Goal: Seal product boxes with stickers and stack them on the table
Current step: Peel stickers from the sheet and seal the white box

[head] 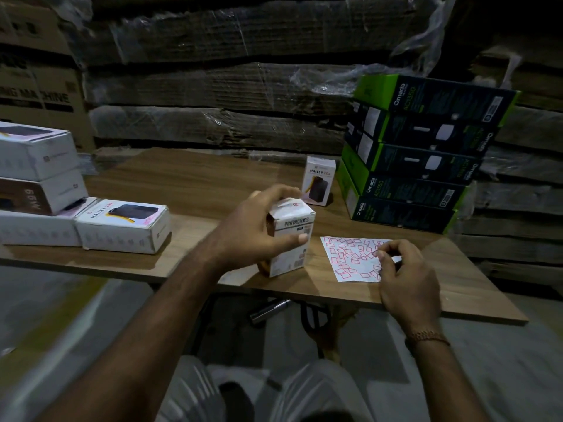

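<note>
Left grip (259, 226) clasped white box (289, 239) upright on bench (198, 184), steadying it; right grip (405, 269) pinched at sticker sheet (350, 257), prob. peeling a seal.

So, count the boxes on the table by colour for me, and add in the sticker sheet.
White boxes: 6, one of them gripped by the left hand
Green-and-black boxes: 5, in one stack
Sticker sheet: 1, with the right hand pinching at it
Total: 12
</note>
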Available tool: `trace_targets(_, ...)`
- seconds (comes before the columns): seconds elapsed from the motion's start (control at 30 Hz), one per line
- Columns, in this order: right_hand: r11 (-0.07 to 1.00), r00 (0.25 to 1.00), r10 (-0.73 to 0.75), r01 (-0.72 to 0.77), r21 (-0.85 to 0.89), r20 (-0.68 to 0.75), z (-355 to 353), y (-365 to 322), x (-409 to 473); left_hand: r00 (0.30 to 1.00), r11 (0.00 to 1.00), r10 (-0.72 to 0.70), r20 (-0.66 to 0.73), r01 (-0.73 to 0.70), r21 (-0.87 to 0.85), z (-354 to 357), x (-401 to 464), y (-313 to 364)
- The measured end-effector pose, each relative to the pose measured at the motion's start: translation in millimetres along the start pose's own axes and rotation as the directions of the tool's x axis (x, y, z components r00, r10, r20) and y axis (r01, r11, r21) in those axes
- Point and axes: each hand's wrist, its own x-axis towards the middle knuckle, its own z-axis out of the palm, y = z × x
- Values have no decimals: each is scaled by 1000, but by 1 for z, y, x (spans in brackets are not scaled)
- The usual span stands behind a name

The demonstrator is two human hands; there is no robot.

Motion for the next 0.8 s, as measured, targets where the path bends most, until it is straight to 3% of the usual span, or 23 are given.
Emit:
trace_targets(0.07, 1000, 1000, -19, 20, -3, 9, 0, -1, 0, 994, 995, 34, -100, -43, -95, 8, 0, -7)
trace_targets(0.23, 997, 997, -77, 77, 6, 18, -3, -7, -2, 964, 983, 101, -246, -134, -124, 19, -7, -17)
trace_targets(0.4, 973, 973, -205, 190, 131, 111, -16, -34, -8, 951, 960, 107, -289, -174, -218, 32, -15, -23)
trace_targets(0.63, 858, 885, -464, 439, 266, 35, -32, -111, -8, 966, 947, 42, -255, -120, -298, 36, -21, -23)
trace_targets(0.8, 805, 849, -523, 467, 365, 67, -28, -137, -3, 944, 950, 71, -321, -162, -268, 47, -28, -15)
